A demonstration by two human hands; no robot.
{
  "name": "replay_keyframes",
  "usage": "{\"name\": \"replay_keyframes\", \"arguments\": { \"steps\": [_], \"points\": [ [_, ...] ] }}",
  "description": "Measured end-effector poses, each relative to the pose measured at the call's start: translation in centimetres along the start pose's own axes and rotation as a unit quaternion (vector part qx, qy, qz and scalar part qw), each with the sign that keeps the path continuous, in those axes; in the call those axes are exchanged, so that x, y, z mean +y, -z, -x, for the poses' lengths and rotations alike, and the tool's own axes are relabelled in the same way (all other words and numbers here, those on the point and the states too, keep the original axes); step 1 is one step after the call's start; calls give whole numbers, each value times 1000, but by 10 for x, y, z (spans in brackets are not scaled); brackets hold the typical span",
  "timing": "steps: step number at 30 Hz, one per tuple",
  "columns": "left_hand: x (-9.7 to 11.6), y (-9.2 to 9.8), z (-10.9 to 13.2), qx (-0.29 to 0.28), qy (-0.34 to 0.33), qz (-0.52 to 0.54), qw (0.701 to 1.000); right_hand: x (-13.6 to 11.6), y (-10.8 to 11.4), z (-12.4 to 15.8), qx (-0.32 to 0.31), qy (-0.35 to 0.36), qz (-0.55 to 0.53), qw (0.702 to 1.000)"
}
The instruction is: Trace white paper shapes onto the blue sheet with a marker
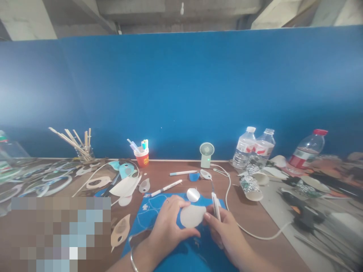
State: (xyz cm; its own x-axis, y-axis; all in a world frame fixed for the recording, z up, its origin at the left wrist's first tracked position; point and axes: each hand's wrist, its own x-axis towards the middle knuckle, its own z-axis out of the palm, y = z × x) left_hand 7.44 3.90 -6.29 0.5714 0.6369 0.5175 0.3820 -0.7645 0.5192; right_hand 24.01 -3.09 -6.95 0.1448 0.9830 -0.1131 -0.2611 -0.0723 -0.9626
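My left hand (170,221) is closed around the left side of a white rounded paper cutout (193,216), with the thumb along its lower edge. A white craft knife (216,206) stands up out of my right hand (222,228), its thin blade pointing away from me. The fingertips of that same hand touch the pointed right end of the cutout. Both hands are above a blue cutting mat (181,255). Just beyond the cutout lies a smaller white round piece (193,195).
Two markers, one a white marker (166,187), lie behind the mat. Further back are a red cup (142,158) of pens and a small green fan (206,155) with a white cable (229,189). Bird-shaped cutouts (121,229) lie left; bottles (246,147) and a paper cup (251,187) stand right.
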Motion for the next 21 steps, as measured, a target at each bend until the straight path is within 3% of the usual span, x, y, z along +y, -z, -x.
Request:
{"name": "replay_keyframes", "arguments": {
  "steps": [5, 9, 12, 15, 18, 21],
  "points": [
    [4, -1, 3, -25, 46, 21, 998, -2, -2, 1, 6, 3, 6, 1000],
    [12, 0, 4, -56, 47, 57, 996, -4, -3, 1, 37, 9, -4, 999],
    [15, -1, 5, -43, 78, 79, 993, -3, -2, 1, 40, 10, 25, 999],
    [15, -2, 4, -12, 124, 107, 986, -2, 0, 5, 47, 58, 92, 993],
    [14, -2, 2, 19, 148, 148, 978, -4, 3, 10, 43, 136, 217, 966],
    [13, -3, 1, 42, 172, 220, 959, -7, 8, 12, 15, 209, 358, 910]
  ]
}}
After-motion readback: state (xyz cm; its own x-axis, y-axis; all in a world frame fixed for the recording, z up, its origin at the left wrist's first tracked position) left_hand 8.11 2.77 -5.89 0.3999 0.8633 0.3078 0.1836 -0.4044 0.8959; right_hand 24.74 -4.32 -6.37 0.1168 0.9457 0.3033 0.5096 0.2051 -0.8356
